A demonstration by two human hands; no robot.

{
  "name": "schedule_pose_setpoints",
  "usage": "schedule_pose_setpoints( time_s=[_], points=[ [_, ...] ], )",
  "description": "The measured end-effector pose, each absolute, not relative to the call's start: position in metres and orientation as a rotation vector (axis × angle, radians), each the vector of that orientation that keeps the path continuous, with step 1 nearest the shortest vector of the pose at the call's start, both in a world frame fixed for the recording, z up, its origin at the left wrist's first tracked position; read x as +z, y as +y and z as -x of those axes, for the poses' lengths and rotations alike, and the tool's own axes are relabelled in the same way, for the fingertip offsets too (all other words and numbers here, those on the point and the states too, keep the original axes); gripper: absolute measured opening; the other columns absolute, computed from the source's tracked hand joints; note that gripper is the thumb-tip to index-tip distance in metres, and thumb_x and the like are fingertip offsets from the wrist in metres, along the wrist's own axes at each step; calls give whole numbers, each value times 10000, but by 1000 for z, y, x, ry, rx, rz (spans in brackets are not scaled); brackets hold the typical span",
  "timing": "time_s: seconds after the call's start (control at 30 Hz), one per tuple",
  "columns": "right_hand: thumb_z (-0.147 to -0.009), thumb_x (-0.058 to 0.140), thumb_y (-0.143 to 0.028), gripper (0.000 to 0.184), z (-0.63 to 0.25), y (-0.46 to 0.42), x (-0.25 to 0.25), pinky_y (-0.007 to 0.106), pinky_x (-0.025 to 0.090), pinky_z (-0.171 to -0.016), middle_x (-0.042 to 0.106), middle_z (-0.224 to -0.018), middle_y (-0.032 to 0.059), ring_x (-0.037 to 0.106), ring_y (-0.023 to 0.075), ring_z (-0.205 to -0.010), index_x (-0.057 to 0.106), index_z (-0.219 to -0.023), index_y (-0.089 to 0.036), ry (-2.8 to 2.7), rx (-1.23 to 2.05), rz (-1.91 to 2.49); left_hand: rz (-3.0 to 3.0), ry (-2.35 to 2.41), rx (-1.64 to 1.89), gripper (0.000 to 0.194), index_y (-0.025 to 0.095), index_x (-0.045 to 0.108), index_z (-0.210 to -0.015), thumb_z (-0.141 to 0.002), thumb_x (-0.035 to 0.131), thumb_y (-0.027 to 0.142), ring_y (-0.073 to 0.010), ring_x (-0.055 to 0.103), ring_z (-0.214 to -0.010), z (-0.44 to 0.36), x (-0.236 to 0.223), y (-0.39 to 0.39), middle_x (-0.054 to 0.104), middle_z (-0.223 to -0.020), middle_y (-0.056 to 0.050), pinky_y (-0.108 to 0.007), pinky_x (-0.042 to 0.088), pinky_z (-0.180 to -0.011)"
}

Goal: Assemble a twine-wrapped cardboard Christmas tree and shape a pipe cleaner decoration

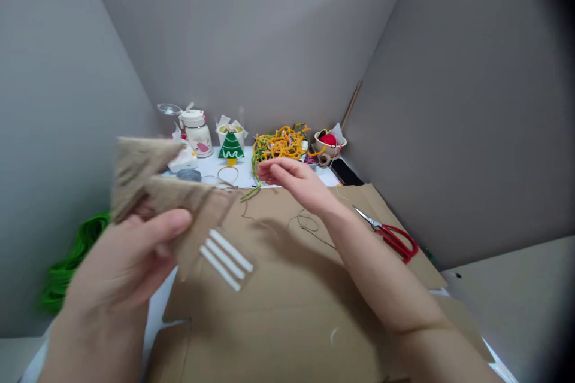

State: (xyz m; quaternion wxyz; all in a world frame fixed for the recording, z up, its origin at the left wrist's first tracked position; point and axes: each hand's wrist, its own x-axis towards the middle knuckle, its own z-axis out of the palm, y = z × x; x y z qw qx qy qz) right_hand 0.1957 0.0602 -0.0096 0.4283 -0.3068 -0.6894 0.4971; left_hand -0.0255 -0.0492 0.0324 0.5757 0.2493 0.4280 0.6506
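Observation:
My left hand [130, 245], raised at the left, has its thumb pressed over a tan, cardboard-like piece [148, 161]. That piece is blurred, with a notched outline and darker edges. Toward the back middle, my right hand [296, 182] is held in the air with its fingers stretched out close together; no held thing shows in it. Three white strips [227, 258] on a clear backing are below and right of the tan piece. A thin, loose thread [309, 224] curls on the cardboard sheet [278, 335] under my right forearm.
Red-handled scissors [398, 241] lie at the right. Along the back stand a white bottle [197, 134], a green tree ornament [231, 148], tangled orange and green yarn [283, 143] and a bowl [332, 146]. Green yarn [76, 260] is at the left. Grey walls surround the table.

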Motion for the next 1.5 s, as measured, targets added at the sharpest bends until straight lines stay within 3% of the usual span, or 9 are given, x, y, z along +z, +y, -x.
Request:
schedule_pose_setpoints(
  time_s=[0.17, 0.3, 0.37, 0.47, 0.57, 0.73, 0.97, 1.27, 1.5],
  points=[
    [-810, 431, -622, 566, -231, 19, -14, 369, 346, -1011, 509, -1278, 112, 471, 189, -1188, 510, -1196, -216, -1469, 1619, 580, -745, 948, 1260, 440, 228, 645, -975, -561, 765, 141, -264, 659, -902, -24, 4, -34, 706, -926, -47, -340, 566, -736],
    [-711, 503, -679, 729, -239, 4, -34, 378, 362, -966, 552, -1171, 125, 520, 196, -1089, 452, -1251, -192, -1486, 1873, 468, -746, 931, 1125, 423, 197, 645, -1028, -618, 746, 164, -258, 646, -946, -41, -18, -29, 694, -1006, -77, -370, 523, -846],
    [-710, 544, -647, 683, -239, 4, -47, 344, 413, -869, 604, -985, 86, 568, 164, -910, 489, -1200, -174, -1465, 1913, 501, -731, 933, 1087, 433, 181, 640, -1047, -627, 744, 168, -254, 646, -947, -45, -22, -28, 694, -1008, -86, -370, 510, -867],
    [-728, 650, -491, 411, -241, 9, -62, 243, 414, -673, 578, -771, 5, 512, 87, -663, 599, -969, -162, -1385, 1838, 643, -712, 932, 1074, 491, 173, 610, -1111, -638, 741, 161, -248, 636, -974, -48, -26, -27, 689, -1024, -93, -369, 494, -893],
    [-695, 713, -391, 272, -244, 15, -68, 209, 351, -565, 565, -721, -9, 441, 59, -578, 615, -766, -148, -1318, 1790, 663, -703, 944, 1091, 529, 173, 591, -1147, -640, 742, 155, -252, 639, -964, -49, -28, -26, 686, -1035, -100, -379, 504, -878],
    [-722, 689, -371, 224, -250, 19, -64, 215, 263, -496, 570, -727, -2, 353, 47, -513, 625, -746, -157, -1233, 1703, 689, -719, 921, 1078, 580, 193, 559, -1189, -641, 743, 155, -246, 635, -975, -50, -31, -25, 667, -1091, -100, -363, 504, -879],
    [-728, 683, -346, 186, -254, 20, -57, 212, 249, -490, 512, -653, -20, 335, 50, -514, 655, -753, -164, -1263, 1549, 808, -708, 920, 1060, 521, 189, 602, -1128, -628, 749, 169, -253, 640, -966, -54, -33, -26, 660, -1106, -112, -333, 527, -821],
    [-756, 629, -409, 255, -235, 17, -77, 201, 293, -498, 458, -589, -41, 359, 64, -507, 606, -775, -155, -1285, 1617, 921, -679, 938, 1133, 471, 157, 631, -1075, -622, 756, 174, -240, 650, -930, -55, -34, -25, 686, -1031, -106, -325, 526, -829],
    [-881, 438, -304, 212, -200, -16, -81, 256, 402, -680, 585, -735, 15, 521, 144, -718, 578, -782, -178, -1750, 1113, 1008, -527, 940, 1442, 437, 187, 624, -1044, -627, 744, 143, -197, 620, -1008, -60, -33, -20, 690, -1019, -54, -296, 490, -906]
  ],
)
